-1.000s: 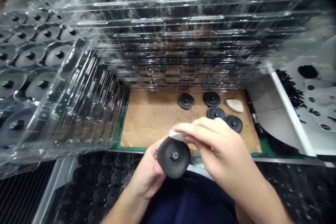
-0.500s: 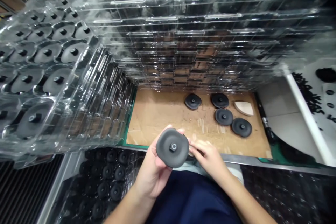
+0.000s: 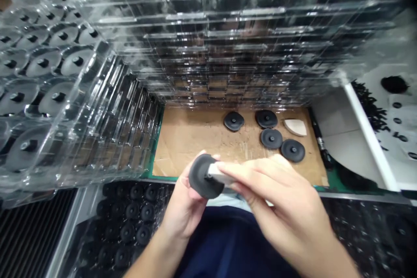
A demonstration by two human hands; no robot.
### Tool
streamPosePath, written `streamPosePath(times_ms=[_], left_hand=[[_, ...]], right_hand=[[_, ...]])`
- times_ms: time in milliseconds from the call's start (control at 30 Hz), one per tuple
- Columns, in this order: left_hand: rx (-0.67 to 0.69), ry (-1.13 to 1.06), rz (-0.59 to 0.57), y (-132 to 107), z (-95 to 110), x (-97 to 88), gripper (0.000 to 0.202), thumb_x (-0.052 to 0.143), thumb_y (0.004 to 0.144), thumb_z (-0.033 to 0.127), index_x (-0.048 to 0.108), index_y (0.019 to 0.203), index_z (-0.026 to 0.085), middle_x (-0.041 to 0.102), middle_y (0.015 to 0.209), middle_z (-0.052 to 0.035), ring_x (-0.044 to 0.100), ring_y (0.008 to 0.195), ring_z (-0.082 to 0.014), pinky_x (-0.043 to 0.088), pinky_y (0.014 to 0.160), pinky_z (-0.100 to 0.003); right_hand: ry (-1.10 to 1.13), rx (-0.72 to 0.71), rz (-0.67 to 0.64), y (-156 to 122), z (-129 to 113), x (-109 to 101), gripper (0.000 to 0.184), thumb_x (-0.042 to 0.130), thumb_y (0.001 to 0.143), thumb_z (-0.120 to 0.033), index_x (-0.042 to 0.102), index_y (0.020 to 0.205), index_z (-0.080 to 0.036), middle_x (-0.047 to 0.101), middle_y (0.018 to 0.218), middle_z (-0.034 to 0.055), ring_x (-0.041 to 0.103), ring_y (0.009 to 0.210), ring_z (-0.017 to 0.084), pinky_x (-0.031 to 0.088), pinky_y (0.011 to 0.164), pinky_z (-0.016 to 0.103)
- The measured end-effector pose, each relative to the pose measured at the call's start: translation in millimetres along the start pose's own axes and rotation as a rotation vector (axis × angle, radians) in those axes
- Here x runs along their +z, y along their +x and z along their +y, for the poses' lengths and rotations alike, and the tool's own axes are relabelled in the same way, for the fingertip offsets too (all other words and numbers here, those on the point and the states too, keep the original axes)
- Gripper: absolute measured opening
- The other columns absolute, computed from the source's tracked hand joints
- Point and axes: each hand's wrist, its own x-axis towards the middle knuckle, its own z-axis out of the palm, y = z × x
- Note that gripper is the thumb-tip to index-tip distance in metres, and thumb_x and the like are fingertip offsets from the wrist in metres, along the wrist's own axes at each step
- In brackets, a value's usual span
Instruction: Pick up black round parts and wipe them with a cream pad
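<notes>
My left hand (image 3: 183, 208) is closed around the rim of a dark grey, dished disc (image 3: 199, 177) with a short central stem. The disc is tilted, its stem side facing up and right. In my right hand (image 3: 286, 204) is a small pale, flat-sided piece (image 3: 223, 175), pinched between thumb and fingers. Its tip meets the disc at the stem; fingers cover much of the piece, so its kind cannot be made out. Beyond the hands, several similar discs (image 3: 271, 139) lie stem up on a brown cardboard sheet (image 3: 185, 139).
Tall stacks of clear plastic trays (image 3: 208, 52) stand behind the cardboard and at the left, holding more discs. A cream wedge-shaped piece (image 3: 295, 127) lies at the cardboard's right. Past it rises a white panel edge (image 3: 368, 126). More discs (image 3: 132, 210) sit below the bench edge.
My right hand has come up and over to the disc's middle, bringing the pale piece against the stem. My left hand has tilted the disc. The whole view has shifted slightly.
</notes>
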Motion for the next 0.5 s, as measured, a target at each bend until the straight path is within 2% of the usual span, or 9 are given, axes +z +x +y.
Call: streamPosePath(times_ms=[67, 100, 167, 233, 300, 367, 433, 500], left_hand=[[-0.036, 0.005, 0.006, 3, -2, 3.3, 0.061, 0.089, 0.051, 0.031, 0.069, 0.108, 0.027, 0.072, 0.112, -0.0029, 0.064, 0.105, -0.0208, 0.050, 0.092, -0.026], [-0.053, -0.006, 0.026, 5, -2, 4.7, 0.060, 0.089, 0.052, 0.030, 0.069, 0.109, 0.026, 0.072, 0.112, -0.0027, 0.065, 0.105, -0.0199, 0.050, 0.091, -0.025], [-0.064, -0.055, 0.082, 8, 0, 5.2, 0.059, 0.087, 0.055, 0.033, 0.068, 0.111, 0.026, 0.072, 0.111, -0.0026, 0.066, 0.101, -0.0178, 0.051, 0.088, -0.023], [-0.057, -0.111, 0.110, 8, 3, 3.0, 0.063, 0.085, 0.058, 0.038, 0.065, 0.116, 0.026, 0.072, 0.110, -0.0037, 0.068, 0.099, -0.0181, 0.052, 0.089, -0.026], [-0.059, -0.130, 0.121, 8, 6, 0.3, 0.066, 0.084, 0.059, 0.038, 0.062, 0.121, 0.026, 0.073, 0.109, -0.0045, 0.068, 0.098, -0.0195, 0.052, 0.092, -0.028], [-0.065, -0.131, 0.120, 6, 7, -0.2, 0.070, 0.085, 0.059, 0.036, 0.061, 0.123, 0.026, 0.073, 0.109, -0.0046, 0.068, 0.099, -0.0201, 0.053, 0.090, -0.028], [-0.076, -0.125, 0.112, 6, 7, 2.3, 0.073, 0.086, 0.056, 0.034, 0.060, 0.124, 0.025, 0.072, 0.110, -0.0048, 0.068, 0.099, -0.0199, 0.053, 0.089, -0.027], [-0.085, -0.115, 0.109, 5, 4, 6.9, 0.075, 0.087, 0.056, 0.034, 0.059, 0.125, 0.026, 0.073, 0.109, -0.0044, 0.067, 0.099, -0.0192, 0.053, 0.088, -0.026]], right_hand=[[0.117, -0.014, 0.079, 0, 4, 3, 0.029, 0.050, 0.089, -0.006, 0.067, 0.110, -0.018, 0.073, 0.092, 0.0027, 0.064, 0.078, 0.014, 0.043, 0.069, 0.028], [0.178, 0.025, 0.071, 0, 9, 5, 0.027, 0.050, 0.090, -0.008, 0.068, 0.108, -0.018, 0.073, 0.093, 0.0027, 0.065, 0.079, 0.014, 0.045, 0.069, 0.027], [0.282, 0.193, -0.030, -7, 26, 10, 0.022, 0.052, 0.091, -0.017, 0.071, 0.102, -0.021, 0.074, 0.093, 0.0019, 0.067, 0.083, 0.015, 0.048, 0.071, 0.026], [0.337, 0.388, -0.112, -21, 52, 19, 0.021, 0.055, 0.090, -0.028, 0.073, 0.098, -0.024, 0.075, 0.097, 0.0019, 0.068, 0.087, 0.017, 0.052, 0.075, 0.027], [0.283, 0.518, -0.061, -40, 78, 31, 0.025, 0.055, 0.088, -0.034, 0.074, 0.097, -0.022, 0.075, 0.097, 0.0057, 0.070, 0.087, 0.021, 0.054, 0.074, 0.031], [0.220, 0.571, -0.023, -55, 97, 41, 0.029, 0.055, 0.085, -0.035, 0.075, 0.095, -0.018, 0.076, 0.092, 0.0094, 0.070, 0.081, 0.024, 0.054, 0.068, 0.034], [0.198, 0.580, -0.021, -59, 99, 42, 0.029, 0.055, 0.085, -0.035, 0.075, 0.095, -0.017, 0.075, 0.090, 0.0103, 0.069, 0.079, 0.024, 0.054, 0.064, 0.034], [0.191, 0.579, 0.002, -49, 85, 34, 0.029, 0.055, 0.086, -0.035, 0.074, 0.101, -0.019, 0.074, 0.098, 0.0083, 0.069, 0.082, 0.023, 0.053, 0.063, 0.031]])
